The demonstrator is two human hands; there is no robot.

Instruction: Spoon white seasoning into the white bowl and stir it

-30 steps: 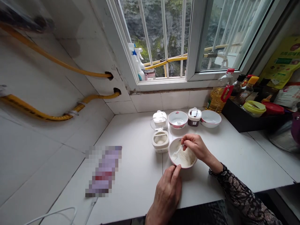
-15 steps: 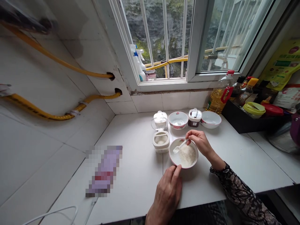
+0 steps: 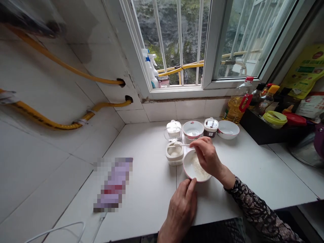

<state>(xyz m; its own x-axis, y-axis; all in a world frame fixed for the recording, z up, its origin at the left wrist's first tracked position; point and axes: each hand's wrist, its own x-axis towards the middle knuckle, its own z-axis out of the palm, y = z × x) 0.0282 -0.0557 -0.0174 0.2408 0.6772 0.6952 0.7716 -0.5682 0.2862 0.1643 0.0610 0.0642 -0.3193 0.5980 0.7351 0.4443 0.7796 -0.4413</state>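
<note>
A small white spoon (image 3: 182,145) is pinched in my right hand (image 3: 208,157), its bowl end over the open white seasoning jar (image 3: 174,159). That jar's clear lid (image 3: 173,134) is flipped up behind it, and pale granules show inside. Just right of the jar stands a white bowl (image 3: 187,167) with a pale powdery heap (image 3: 198,168) in it, partly covered from view by my right hand. At the bowl's near rim, my left hand (image 3: 180,202) grips the edge with its fingertips; the other fingers are curled.
Along the back stand a white lidded jar (image 3: 173,125), a flowered bowl (image 3: 193,131), a dark-filled jar (image 3: 210,127) and another bowl (image 3: 228,131). An oil bottle (image 3: 236,106) and a black condiment box (image 3: 260,130) are at right. A blurred purple item (image 3: 115,184) lies left.
My right hand has moved the spoon from inside the bowl up and left to the open jar. My left hand stays at the bowl's rim.
</note>
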